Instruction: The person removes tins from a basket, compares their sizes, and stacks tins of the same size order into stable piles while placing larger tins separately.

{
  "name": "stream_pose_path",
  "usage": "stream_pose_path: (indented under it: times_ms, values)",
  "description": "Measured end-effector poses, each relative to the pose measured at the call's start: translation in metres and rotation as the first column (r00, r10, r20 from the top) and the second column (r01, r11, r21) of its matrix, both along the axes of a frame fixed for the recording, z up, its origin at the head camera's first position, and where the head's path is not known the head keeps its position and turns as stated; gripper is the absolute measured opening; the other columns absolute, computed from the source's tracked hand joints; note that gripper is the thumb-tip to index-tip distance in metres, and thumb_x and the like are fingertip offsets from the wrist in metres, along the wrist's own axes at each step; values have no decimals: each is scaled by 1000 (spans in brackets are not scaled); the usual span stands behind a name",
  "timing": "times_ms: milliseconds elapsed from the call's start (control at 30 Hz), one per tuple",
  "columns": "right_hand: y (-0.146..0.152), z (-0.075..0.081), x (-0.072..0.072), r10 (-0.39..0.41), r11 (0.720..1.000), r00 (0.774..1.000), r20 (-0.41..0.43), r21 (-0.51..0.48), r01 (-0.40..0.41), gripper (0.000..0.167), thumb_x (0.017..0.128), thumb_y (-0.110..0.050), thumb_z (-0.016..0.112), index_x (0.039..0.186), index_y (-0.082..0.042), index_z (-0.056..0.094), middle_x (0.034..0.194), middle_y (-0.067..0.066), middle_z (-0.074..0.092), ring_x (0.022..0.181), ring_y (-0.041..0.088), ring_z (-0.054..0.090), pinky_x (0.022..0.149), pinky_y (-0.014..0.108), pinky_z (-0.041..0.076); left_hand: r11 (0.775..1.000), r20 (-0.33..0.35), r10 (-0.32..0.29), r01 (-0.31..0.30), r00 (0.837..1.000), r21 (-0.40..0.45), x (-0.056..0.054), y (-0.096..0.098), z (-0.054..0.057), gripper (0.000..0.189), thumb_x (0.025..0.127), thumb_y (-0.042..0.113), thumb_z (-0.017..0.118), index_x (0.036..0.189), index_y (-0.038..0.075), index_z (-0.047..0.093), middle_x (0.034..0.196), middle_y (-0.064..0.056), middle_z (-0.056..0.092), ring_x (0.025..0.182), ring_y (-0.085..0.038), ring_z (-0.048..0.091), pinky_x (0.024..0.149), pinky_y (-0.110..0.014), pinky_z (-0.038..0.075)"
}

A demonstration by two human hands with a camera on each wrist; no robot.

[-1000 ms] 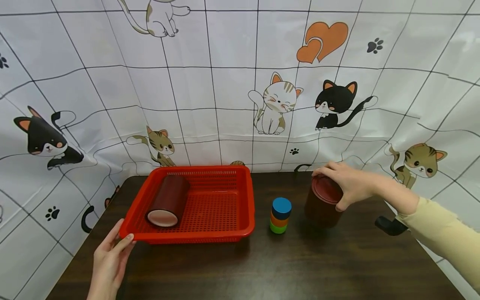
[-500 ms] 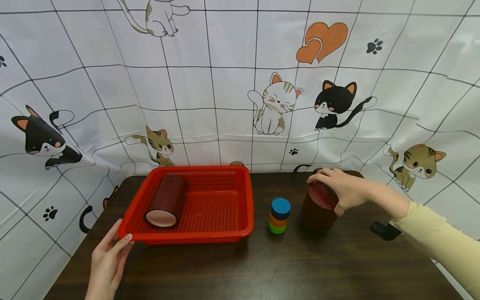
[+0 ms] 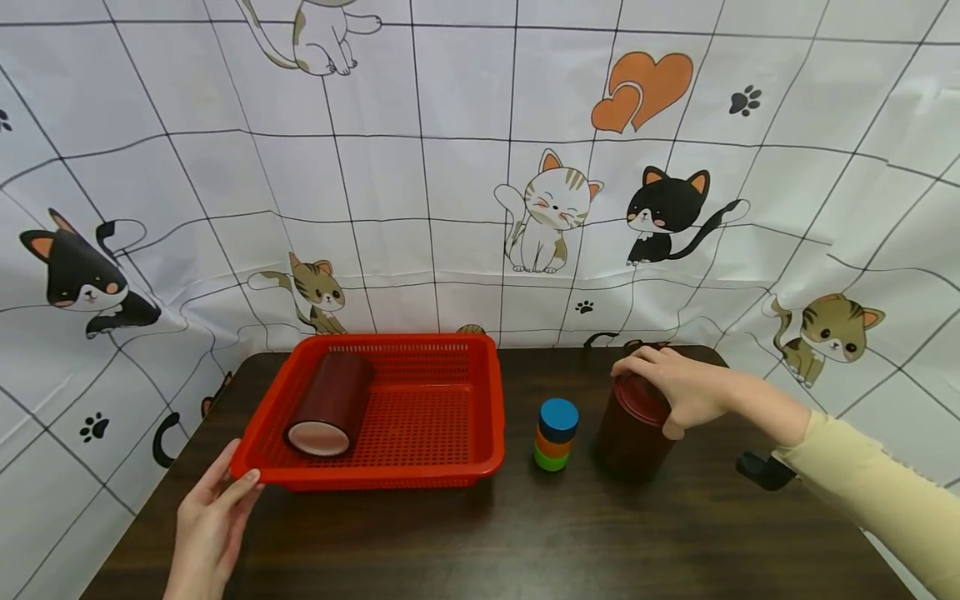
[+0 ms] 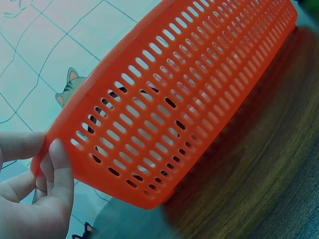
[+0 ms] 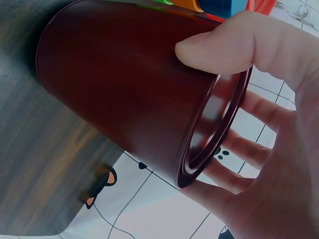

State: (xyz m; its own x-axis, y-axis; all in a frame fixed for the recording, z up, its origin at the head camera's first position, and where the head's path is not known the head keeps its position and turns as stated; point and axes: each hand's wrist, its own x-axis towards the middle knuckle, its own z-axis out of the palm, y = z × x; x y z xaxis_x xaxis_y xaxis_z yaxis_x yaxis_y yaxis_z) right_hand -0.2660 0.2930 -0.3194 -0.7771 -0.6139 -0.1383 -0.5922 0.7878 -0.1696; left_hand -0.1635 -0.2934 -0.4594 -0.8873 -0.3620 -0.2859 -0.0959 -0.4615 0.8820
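Note:
In the head view, my left hand [image 3: 211,521] pinches the near left corner of a red plastic basket [image 3: 375,475]. The left wrist view shows its thumb and fingers on either side of the rim. A dark maroon cylinder [image 3: 332,400] with a pale pinkish end lies on its side in the basket. Over on the right, my right hand [image 3: 678,387] grips a second maroon cylinder [image 3: 633,437] from above, near its recessed top. In the right wrist view, the thumb presses one side of that cylinder [image 5: 119,84] while the other fingers reach around the far rim.
Between the basket and the gripped cylinder stands a small container [image 3: 557,433] with blue, orange and green bands. The dark wooden table [image 3: 510,542] meets a white cat-print sheet [image 3: 420,183] at the back and sides.
My right hand and its cylinder have moved slightly left and lower in the head view. My left hand keeps its hold on the basket corner, and the view has shifted a little.

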Motion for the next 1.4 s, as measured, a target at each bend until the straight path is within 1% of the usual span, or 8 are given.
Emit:
stream_pose_path:
  times_ms: [133,200,400,633,1000,1200,1400]
  values:
    - [0,-3,0,0,1000,1000,-6,2,0,94,53,-4,80,138,-22,45,135,6,46,113,28,43,70,30,48,1000,-22,-8,8,1000,5,1,-1,-1,73,93,1,63,153,29,34,127,12,42,98,5,60,78,-13,57]
    - [1,-4,0,1,1000,1000,3,1,-1,95,53,-4,81,139,-20,45,135,7,46,114,29,43,69,29,48,1000,-23,-12,12,1000,12,1,-2,-1,73,94,0,63,153,29,33,128,11,42,98,5,61,78,-13,57]
    - [3,-3,-2,11,1000,999,47,-4,-11,97,52,-2,82,139,-21,44,135,7,46,114,28,44,71,28,49,1000,-16,-15,15,1000,10,1,0,-1,73,93,1,64,153,30,33,126,12,43,97,5,61,78,-13,57]
    - [4,-3,-4,16,1000,994,104,-5,-15,97,54,-6,86,140,-21,44,136,7,48,115,28,45,73,29,52,1000,-13,-14,14,1000,13,1,0,0,73,93,0,63,153,29,33,128,12,42,98,5,61,78,-13,57]
    - [6,-4,-7,1,1000,988,153,-11,1,96,56,-9,86,141,-21,44,137,9,48,117,30,44,76,32,53,1000,-20,-15,16,1000,6,1,-2,-2,73,93,1,65,153,30,35,126,13,43,97,5,62,79,-13,57]
    - [6,-5,-8,-8,1000,988,153,-14,10,96,55,-11,87,141,-22,45,137,8,48,117,29,44,76,33,52,1000,-7,-10,10,1000,10,1,-2,-1,74,92,2,66,152,31,35,127,12,42,98,5,61,79,-13,57]
    - [4,-5,-7,-10,1000,990,140,-6,11,94,56,-14,87,140,-21,46,135,8,50,116,29,45,76,33,52,1000,7,-5,5,1000,0,0,0,1,72,94,0,62,154,29,33,127,12,42,97,4,61,78,-13,57]
